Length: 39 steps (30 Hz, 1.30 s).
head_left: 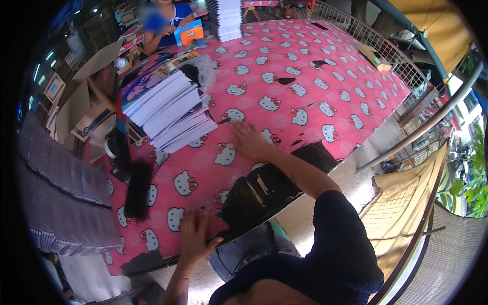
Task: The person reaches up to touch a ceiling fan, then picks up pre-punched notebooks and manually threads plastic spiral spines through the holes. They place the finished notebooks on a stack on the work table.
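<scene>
My left hand (195, 235) rests on the pink patterned tablecloth (284, 121) by the near table edge, fingers spread and holding nothing. Farther in, my right hand (249, 142) lies on the cloth with its fingers stretched out, also empty. Just left of it is a leaning stack of books or notebooks (173, 114), white page edges toward me and a colourful cover on top. A bundle of black, bristly-looking strips (138, 190) lies left of my left hand; I cannot tell its kind.
Tall grey stacks of bound books (66, 188) stand at the left edge. Cardboard boxes (94, 109) sit beyond them. Across the table, a person (175, 20) holds an orange and blue booklet (189, 33) beside a tall book stack (225, 20). Torn cloth exposes a black surface (264, 193) near me.
</scene>
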Available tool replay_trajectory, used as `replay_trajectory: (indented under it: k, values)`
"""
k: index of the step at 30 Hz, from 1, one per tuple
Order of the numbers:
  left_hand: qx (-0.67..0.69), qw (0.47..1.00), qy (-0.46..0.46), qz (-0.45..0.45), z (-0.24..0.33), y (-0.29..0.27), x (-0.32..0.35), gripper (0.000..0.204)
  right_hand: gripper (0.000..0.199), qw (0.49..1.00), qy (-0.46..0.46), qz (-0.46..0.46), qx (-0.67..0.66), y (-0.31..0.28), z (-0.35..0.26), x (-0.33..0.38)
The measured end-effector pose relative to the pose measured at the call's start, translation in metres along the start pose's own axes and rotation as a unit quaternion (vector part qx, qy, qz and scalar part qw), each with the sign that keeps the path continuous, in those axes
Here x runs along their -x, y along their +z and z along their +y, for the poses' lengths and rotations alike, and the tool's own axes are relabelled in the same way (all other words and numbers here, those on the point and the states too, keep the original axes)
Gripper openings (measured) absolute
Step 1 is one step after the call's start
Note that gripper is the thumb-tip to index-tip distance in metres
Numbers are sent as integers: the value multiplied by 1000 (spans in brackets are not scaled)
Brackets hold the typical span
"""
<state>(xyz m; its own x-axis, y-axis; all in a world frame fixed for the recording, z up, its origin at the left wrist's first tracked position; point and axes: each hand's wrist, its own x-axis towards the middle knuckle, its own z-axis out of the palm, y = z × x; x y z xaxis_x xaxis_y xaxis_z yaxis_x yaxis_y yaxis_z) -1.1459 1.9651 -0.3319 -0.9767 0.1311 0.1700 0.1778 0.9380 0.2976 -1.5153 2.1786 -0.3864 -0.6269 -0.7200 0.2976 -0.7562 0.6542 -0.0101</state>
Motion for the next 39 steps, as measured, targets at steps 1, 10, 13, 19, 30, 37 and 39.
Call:
replay_trajectory:
  k: [1, 10, 13, 19, 30, 37, 39]
  values:
    - [1, 1000, -7, 2, 1, 1, -1, 92, 70, 999, 1, 4, 37, 0, 29, 1]
    - [-41, 999, -9, -10, 6, 4, -1, 86, 85, 808, 585, -23, 64, -114, 262, 306]
    - [-62, 998, -14, -7, 7, 6, 1, 84, 84, 802, 565, -3, 194, -102, 245, 265]
    - [-29, 999, -24, 5, 8, 2, -4, 78, 67, 997, 7, 18, -74, -1, 90, -20]
    - [-32, 998, -55, 16, 7, 3, -7, 73, 82, 916, 393, -83, 8, -39, 320, 62]
    - [-32, 998, -56, 20, 8, 6, -4, 69, 96, 693, 658, -68, -287, -125, 386, 372]
    - [-34, 998, -40, 31, 7, 6, -2, 68, 99, 543, 662, 124, -502, -126, 331, 407]
